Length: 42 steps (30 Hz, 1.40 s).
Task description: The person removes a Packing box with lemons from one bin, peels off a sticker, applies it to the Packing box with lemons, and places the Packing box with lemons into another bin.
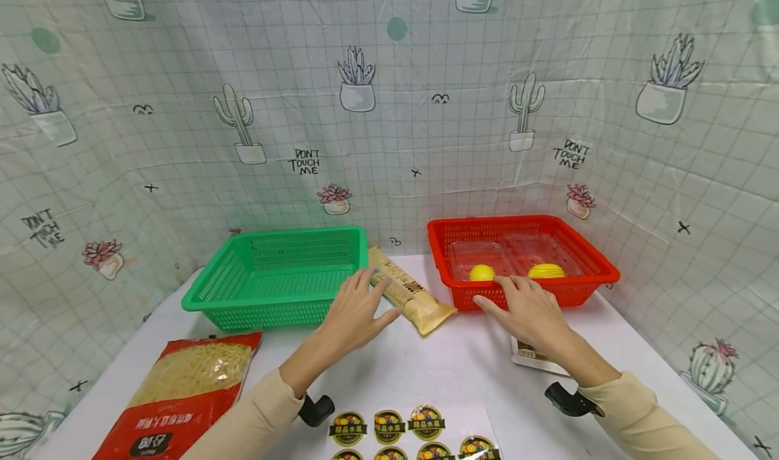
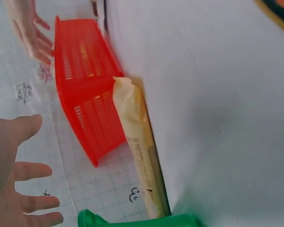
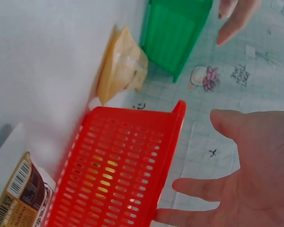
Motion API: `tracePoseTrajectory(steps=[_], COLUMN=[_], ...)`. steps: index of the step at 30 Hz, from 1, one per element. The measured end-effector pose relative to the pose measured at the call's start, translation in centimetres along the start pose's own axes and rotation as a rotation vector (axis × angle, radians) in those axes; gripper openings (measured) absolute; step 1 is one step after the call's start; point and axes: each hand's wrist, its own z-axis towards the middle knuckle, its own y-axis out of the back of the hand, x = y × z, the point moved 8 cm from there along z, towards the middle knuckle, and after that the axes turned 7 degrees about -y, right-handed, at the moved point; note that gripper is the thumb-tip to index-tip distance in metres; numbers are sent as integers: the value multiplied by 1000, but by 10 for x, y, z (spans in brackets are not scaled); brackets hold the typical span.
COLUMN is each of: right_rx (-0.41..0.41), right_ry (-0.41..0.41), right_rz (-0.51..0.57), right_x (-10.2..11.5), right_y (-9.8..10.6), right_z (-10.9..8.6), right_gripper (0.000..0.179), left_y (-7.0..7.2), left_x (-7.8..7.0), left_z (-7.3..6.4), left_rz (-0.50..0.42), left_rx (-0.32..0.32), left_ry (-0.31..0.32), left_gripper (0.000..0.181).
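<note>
I have my left grip [image 1: 353,309] and right grip [image 1: 528,306] spread, holding nothing, and judge the red basket [image 1: 585,285] just ahead of the right and the green basket [image 1: 262,306] beside the left light, stiff, best taken by their rims.

The red basket [image 1: 578,293] and green basket [image 1: 268,315] are smooth plastic (perforated), the red bag [image 1: 196,372] glossy film.
</note>
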Motion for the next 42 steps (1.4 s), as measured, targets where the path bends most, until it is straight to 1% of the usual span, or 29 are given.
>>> tracePoseTrajectory(steps=[3,6,9,14,15,17,20,23,26,29,31,33,35,39,42], right_rx=[-18,-17,2,58,68,88,111,124,129,145,168,186,202,217,233], right_ry=[5,6,0,-27,-28,-21,-12,-22,-11,-3,-6,-22,-28,-29,-40], right_rz=[-19,-21,-10,17,21,34,46,57,59,68,69,74,76,96,106], right_x=[0,0,-3,-10,-12,-15,-18,-23,-27,-33,-37,-42,-44,-45,-47], right_y=[4,5,4,5,5,4,3,1,1,1,0,-3,-5,-9,-11], right_z=[6,12,19,32,35,41,49,56,65,74,80,86,92,99,103], right_gripper=[78,76,77,78,78,78,77,75,73,73,74,75,75,71,69], left_y=[-5,-12,-18,-30,-32,-35,-39,-43,-47,-54,-59,-66,-73,-87,-92], left_x=[-2,-3,-5,-11,-12,-13,-14,-15,-20,-28,-36,-44,-53,-66,-74], left_z=[13,25,38,61,66,75,88,100,112,125,134,142,147,154,157], left_rz=[-22,-37,-71,-100,-106,-125,-199,-273,-324,-344,-327,-292,-247,-135,-47], left_rx=[7,34,71,155,163,169,171,177,190,195,182,169,154,172,207], left_ry=[-12,-12,1,33,35,44,66,82,89,90,74,60,62,115,162], left_gripper=[56,56,55,56,56,55,57,58,58,55,53,51,49,45,43])
